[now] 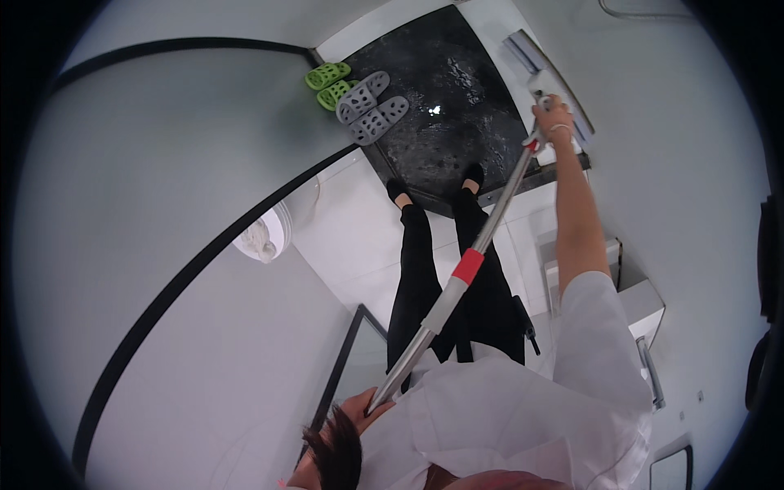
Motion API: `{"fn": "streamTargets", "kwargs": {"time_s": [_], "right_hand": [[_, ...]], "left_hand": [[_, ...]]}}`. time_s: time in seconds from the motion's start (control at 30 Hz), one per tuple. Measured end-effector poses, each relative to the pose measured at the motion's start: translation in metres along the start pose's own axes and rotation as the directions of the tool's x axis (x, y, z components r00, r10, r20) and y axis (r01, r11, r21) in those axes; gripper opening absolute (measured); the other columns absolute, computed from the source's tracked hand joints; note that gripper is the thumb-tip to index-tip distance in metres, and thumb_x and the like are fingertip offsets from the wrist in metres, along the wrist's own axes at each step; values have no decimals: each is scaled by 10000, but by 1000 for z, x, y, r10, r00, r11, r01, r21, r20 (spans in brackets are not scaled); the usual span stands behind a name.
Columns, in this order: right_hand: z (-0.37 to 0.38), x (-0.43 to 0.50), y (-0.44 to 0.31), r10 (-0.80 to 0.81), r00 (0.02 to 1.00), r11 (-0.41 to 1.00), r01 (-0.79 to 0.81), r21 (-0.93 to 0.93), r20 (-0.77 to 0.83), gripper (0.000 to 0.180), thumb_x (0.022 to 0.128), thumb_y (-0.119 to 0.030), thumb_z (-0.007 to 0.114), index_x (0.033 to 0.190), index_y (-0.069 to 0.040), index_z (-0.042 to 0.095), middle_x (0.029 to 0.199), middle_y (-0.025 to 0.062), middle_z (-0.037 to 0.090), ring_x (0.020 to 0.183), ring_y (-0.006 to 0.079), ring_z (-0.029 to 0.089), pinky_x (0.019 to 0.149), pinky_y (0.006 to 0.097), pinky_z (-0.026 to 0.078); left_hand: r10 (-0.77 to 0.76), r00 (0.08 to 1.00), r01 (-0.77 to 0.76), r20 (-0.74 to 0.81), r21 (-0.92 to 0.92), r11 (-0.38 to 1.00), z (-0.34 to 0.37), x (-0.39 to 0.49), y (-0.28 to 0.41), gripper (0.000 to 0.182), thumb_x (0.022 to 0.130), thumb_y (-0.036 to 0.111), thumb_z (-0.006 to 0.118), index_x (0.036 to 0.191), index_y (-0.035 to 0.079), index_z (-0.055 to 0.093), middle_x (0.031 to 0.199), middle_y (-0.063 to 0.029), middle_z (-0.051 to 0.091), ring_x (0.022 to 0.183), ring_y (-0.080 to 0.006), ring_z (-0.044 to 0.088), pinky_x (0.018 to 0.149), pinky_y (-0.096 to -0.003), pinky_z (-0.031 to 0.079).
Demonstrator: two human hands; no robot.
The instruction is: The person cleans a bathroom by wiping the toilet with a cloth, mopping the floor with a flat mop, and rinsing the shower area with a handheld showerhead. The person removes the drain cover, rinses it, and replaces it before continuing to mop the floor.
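Observation:
A long metal pole (503, 205) with red bands runs diagonally across my body, from lower left to upper right. At its upper end is a wide flat squeegee-like head (560, 92), lying along the wall at the right of the black floor. My right hand (553, 119), with a thin band at the wrist, grips the pole close to this head. Near my waist, my left hand (366, 407) is closed around the pole's lower end, partly behind hair. My feet in black shoes stand at the edge of the wet dark stone floor (447, 92).
Grey perforated slippers (373, 110) and green ones (327, 76) sit at the floor's left corner. A black-framed glass partition (214, 257) curves along the left. Behind it stands a white bucket (283, 223) with a mop or cloth. At the right are a toilet-paper-like box (640, 309) and a wall handle (649, 373).

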State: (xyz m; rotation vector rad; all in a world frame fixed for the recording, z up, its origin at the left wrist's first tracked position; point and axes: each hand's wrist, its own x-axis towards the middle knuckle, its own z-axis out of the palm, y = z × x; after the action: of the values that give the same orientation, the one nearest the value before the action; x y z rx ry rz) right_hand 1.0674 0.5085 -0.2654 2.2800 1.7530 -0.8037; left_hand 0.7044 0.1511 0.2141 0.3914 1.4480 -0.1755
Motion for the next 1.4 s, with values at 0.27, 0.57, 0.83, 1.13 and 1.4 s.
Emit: {"fn": "streamTargets", "kwargs": {"time_s": [0.27, 0.57, 0.83, 1.13, 1.4], "right_hand": [[-63, 49, 30, 4, 999, 991, -10, -137, -38, 755, 743, -659, 592, 1123, -6, 603, 1096, 251, 635, 1061, 409, 594, 893, 461, 466], [-18, -19, 12, -111, 991, 921, 75, -381, -73, 414, 848, -415, 546, 1060, -64, 604, 1036, 197, 665, 992, 405, 623, 865, 484, 478], [-58, -20, 10, -235, 971, 889, 200, -412, -36, 357, 900, -400, 515, 1067, -94, 588, 1002, 214, 655, 945, 437, 610, 795, 533, 481], [-106, 39, -44, -189, 980, 898, 149, -414, -58, 310, 858, -489, 572, 1018, -247, 682, 1012, 90, 684, 954, 342, 644, 772, 452, 514], [-33, -43, -21, -382, 914, 877, 405, -258, 134, 235, 878, -357, 578, 977, -172, 684, 958, 150, 684, 899, 352, 655, 769, 451, 514]], "left_hand": [[-97, 984, 149, 150, -384, 911, 5, 117, 0, 429, 888, 532, 570, 776, 120, 525, 575, 65, 413, 478, -36, 361, 433, -215, 293], [123, 986, -50, 116, -494, 868, 4, 224, -17, 450, 869, 500, 591, 742, 74, 519, 525, 55, 363, 379, -56, 301, 387, -234, 238], [127, 991, -113, 34, -270, 956, 11, 210, -3, 482, 908, 527, 520, 744, 73, 525, 541, 34, 376, 425, -69, 349, 391, -256, 250], [-80, 968, 181, 238, -439, 880, 40, 63, -19, 450, 923, 521, 519, 784, 94, 542, 596, 49, 434, 505, -49, 366, 453, -226, 310], [-287, 908, 417, 304, -626, 658, 61, 12, -95, 522, 846, 463, 675, 1072, 12, 539, 686, 63, 442, 534, -4, 377, 460, -169, 295]]}}
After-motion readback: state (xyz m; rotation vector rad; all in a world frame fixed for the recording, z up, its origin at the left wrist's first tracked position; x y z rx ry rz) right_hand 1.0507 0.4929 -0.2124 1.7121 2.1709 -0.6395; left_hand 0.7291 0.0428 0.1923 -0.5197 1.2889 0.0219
